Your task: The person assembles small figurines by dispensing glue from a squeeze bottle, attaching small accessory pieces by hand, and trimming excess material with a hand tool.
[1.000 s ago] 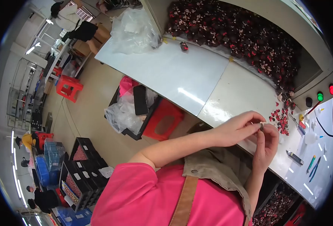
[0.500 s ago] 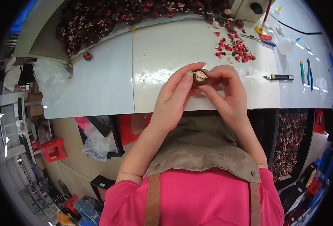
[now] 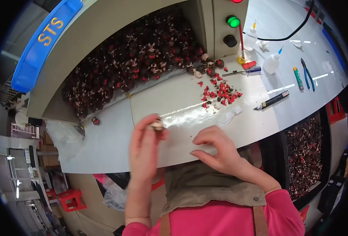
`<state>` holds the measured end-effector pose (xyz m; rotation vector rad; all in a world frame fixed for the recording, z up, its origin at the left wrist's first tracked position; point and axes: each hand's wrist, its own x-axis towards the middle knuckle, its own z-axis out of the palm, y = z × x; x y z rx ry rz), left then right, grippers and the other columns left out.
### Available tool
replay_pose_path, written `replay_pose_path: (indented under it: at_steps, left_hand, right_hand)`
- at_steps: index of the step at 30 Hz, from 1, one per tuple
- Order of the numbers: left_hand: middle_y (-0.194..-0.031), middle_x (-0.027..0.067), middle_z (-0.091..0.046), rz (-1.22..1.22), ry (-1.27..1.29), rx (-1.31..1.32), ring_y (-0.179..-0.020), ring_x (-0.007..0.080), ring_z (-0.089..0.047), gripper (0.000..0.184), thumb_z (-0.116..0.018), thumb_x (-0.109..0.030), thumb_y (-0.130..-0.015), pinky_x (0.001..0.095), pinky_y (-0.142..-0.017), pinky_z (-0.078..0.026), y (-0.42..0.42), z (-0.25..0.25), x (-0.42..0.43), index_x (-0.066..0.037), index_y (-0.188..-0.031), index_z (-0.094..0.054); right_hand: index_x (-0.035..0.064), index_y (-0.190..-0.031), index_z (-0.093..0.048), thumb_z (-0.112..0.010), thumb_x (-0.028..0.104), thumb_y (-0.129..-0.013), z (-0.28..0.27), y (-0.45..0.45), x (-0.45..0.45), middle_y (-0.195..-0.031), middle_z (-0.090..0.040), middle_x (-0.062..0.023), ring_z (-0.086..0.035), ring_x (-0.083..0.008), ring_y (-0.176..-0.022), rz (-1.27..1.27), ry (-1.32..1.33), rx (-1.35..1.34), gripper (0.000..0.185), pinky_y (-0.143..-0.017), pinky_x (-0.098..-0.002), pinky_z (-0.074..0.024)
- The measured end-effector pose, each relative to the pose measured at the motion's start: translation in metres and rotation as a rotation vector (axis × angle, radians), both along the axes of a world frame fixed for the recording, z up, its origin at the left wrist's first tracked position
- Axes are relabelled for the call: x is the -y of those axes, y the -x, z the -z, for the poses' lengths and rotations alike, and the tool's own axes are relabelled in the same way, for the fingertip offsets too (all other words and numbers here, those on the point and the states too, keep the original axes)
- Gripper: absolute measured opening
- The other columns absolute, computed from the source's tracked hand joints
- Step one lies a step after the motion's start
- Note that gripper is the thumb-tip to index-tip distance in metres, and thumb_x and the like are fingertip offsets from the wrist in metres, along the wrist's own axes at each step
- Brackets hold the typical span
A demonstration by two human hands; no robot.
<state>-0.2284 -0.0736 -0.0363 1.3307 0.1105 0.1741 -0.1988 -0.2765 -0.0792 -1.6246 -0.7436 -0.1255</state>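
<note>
My left hand [image 3: 144,143] is raised over the table's front part, its fingers closed on a small brown and cream figure [image 3: 157,125]; motion blurs both a little. To its right, my right hand [image 3: 215,147] hangs over the white tabletop [image 3: 174,147] with thumb and fingers apart and nothing between them. Beyond the right hand lie many small red pieces [image 3: 225,93]. A crumpled white scrap [image 3: 230,116] is just past its fingers. Behind both hands, a large heap of dark figures with red and cream parts [image 3: 130,65] fills the opening of a housing.
A black cutter [image 3: 272,100], a screwdriver [image 3: 252,70], a green-handled tool [image 3: 298,78], blue pliers [image 3: 308,74] and a white bottle [image 3: 271,63] lie or stand at right. One dark figure [image 3: 95,120] sits near a clear plastic bag [image 3: 65,135] at left. A black crate [image 3: 304,157] stands below right.
The view has swung round toward the heap. My hands have come apart: the left has carried the figure to the left, and the right has let go of it and opened.
</note>
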Motion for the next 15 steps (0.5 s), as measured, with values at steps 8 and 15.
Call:
replay_pose_path:
  at_steps: [8,15]
  left_hand:
    - [-0.111,0.0044,-0.057,0.023,-0.561,0.142,-0.095,0.0104,-0.054,0.031,-0.058,0.006,-0.088,0.0259,-0.088,-0.044,-0.06,-0.032,0.006,0.0,-0.119,-0.055]
    - [-0.097,0.0085,-0.064,0.092,-1.104,0.407,-0.088,0.0208,-0.062,0.029,-0.069,-0.003,-0.082,0.0315,-0.077,-0.05,-0.137,-0.019,0.027,-0.004,-0.109,-0.061]
  right_hand:
    - [0.0065,-0.095,-0.061,-0.072,0.008,-0.081,0.005,-0.006,0.003,-0.089,-0.062,-0.0068,-0.062,-0.025,-0.08,-0.086,0.022,0.013,0.017,-0.067,-0.0349,-0.0495]
    - [0.0076,-0.093,-0.061,-0.071,0.009,-0.082,0.007,-0.009,0.003,-0.084,-0.062,-0.0053,-0.062,-0.0246,-0.075,-0.09,-0.001,0.003,0.015,-0.066,-0.0351,-0.049]
